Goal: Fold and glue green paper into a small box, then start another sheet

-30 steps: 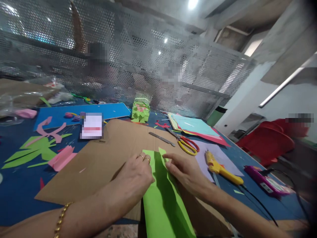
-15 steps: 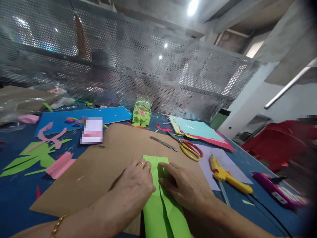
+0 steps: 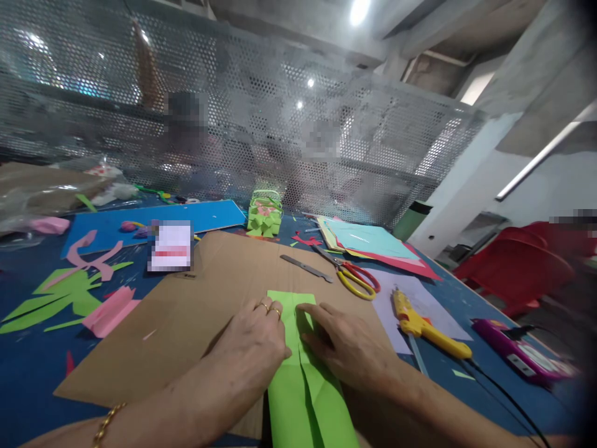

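- Two bare hands rest on one long strip of folded green paper (image 3: 286, 401), which lies directly under the fingers, its far part over the brown cardboard (image 3: 219, 274).
- The paper's long axis runs away from the person, from the bottom of the view to a short far edge just beyond the fingertips.
- A lengthwise seam divides it: tight near the far end, parting into a dark gap toward the near end.
- The left hand (image 3: 256, 339) covers the left long edge, knuckles up and fingers curled under; their tips are hidden, so I cannot tell whether they pinch or only press.
- The right hand (image 3: 347, 342) lies across the right-hand flap, thumb and forefinger bent and spaced apart, tips on the paper near the seam.
- Both hands touch the paper, so neither is nearer to it; the seam passes between them, and the open stretch lies on the person's side of both.
- Beyond the right hand, well apart from the paper, are the scissors (image 3: 346, 269) and the yellow glue gun (image 3: 429, 331).
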Demonstrator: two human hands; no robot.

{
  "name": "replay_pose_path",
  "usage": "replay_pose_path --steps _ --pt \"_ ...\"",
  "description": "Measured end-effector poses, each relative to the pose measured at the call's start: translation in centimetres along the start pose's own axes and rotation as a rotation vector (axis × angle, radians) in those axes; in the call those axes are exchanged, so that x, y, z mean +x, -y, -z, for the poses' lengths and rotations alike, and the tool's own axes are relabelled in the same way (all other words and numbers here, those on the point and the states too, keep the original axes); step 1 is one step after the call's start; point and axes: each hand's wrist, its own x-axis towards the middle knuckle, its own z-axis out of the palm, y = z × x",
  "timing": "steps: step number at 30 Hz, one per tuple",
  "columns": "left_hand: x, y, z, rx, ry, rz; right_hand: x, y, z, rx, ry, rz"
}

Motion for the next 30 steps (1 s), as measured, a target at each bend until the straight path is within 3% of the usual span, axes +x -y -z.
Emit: replay_pose_path --steps 10,19,30 --pt "0.1 -0.1 0.7 0.003 0.037 -0.022 0.6 -0.3 0.3 -0.007 0.04 0.088" --pt "-0.2 0.1 0.2 -0.032 -0.03 -0.028 1.1 -0.5 0.6 -0.03 0.055 0.089" --pt "0.0 0.2 0.4 -0.036 -0.001 -0.046 1.2 -0.5 1.1 -0.064 0.053 0.116"
